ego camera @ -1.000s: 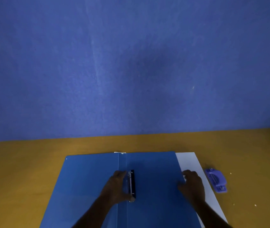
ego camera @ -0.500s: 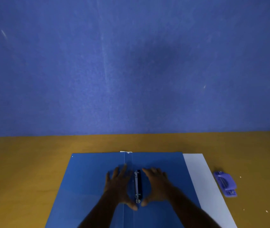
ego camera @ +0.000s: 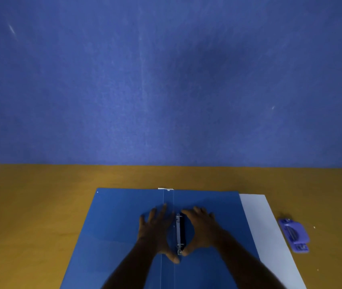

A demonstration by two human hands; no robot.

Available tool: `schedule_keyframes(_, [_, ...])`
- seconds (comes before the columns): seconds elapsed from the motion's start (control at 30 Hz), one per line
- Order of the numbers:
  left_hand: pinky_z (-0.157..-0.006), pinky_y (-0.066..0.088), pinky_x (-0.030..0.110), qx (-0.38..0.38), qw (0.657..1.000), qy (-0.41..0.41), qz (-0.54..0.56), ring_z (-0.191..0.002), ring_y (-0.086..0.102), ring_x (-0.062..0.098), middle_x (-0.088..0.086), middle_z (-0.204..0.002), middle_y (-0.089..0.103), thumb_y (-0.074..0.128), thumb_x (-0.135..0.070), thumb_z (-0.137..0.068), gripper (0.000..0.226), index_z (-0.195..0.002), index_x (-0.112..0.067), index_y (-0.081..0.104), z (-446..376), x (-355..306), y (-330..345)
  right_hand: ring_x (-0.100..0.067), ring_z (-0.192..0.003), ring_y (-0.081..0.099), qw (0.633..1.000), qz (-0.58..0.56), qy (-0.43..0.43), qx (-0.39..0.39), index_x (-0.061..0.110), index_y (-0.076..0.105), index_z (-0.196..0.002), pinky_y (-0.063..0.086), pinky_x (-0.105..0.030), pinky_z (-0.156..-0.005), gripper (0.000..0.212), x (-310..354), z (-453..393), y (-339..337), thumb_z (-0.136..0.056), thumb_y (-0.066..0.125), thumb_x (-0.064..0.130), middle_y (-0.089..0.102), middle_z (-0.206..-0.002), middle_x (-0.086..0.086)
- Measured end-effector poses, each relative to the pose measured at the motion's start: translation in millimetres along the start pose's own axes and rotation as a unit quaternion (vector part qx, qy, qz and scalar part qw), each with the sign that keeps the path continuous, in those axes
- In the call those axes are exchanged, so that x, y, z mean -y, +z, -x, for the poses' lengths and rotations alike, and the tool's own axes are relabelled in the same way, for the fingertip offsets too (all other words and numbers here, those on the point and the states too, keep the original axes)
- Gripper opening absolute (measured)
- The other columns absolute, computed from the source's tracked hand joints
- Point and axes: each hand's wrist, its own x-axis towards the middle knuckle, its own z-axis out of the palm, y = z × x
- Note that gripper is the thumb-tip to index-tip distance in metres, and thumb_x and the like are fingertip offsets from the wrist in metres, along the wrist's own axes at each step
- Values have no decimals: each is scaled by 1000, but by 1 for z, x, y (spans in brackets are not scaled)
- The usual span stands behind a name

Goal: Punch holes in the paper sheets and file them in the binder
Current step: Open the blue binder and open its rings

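- The fingers point(ego camera: 155, 215) of the left hand point(ego camera: 155, 230) are spread out flat and point toward 12 o'clock; they lie on the open binder and close around nothing. The fingers point(ego camera: 199, 213) of the right hand point(ego camera: 202, 230) are spread in the same way, a little curved, and they also grasp nothing.
- The two thumbs come together at the 6 o'clock end of the ring mechanism point(ego camera: 180, 234); whether they press on its lever, I cannot tell (the picture is dark there).
- The blue wall point(ego camera: 166, 80) fills the whole upper part of the view, at 12 o'clock from the hands.
- The wooden table point(ego camera: 40, 205) is the next largest thing, yellow-brown, and everything else lies on it.
- The binder point(ego camera: 113, 236) is blue and lies open and flat in the middle of the table, with its spine running from 12 to 6 o'clock.
- The paper sheets point(ego camera: 270, 236) are white and lie at 3 o'clock from the hands; their left edge goes under the right cover of the binder.
- The hands rest one at each side of the ring mechanism, the left at 9 o'clock of it and the right at 3 o'clock.
- The hole punch point(ego camera: 294, 234) is purple and stands at 3 o'clock from the paper, just beside it but apart.
- The ring mechanism is a narrow dark bar with metal parts, fixed along the spine.
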Motion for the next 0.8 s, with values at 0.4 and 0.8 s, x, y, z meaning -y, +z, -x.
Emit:
schedule_keyframes(0.4, [-111,9,65,-15,1000,-6,10,-149,-5,30,-5,-162,-16,72,-80,-30,147,-150,-37,-1,0,2,3,-26,-134,26,1000,9,-16,-6,25,21,-146,28,-49,-109,128,6,14,2,-40,79,68,29,-146,0])
schedule_keyframes(0.8, [-111,7,66,-30,999,11,15,-148,-3,32,-5,-162,-13,69,-83,-29,147,-151,-37,-2,1,6,5,-23,-128,34,998,6,-62,-28,18,27,-136,36,-48,-102,117,19,14,-12,-43,78,65,32,-141,1])
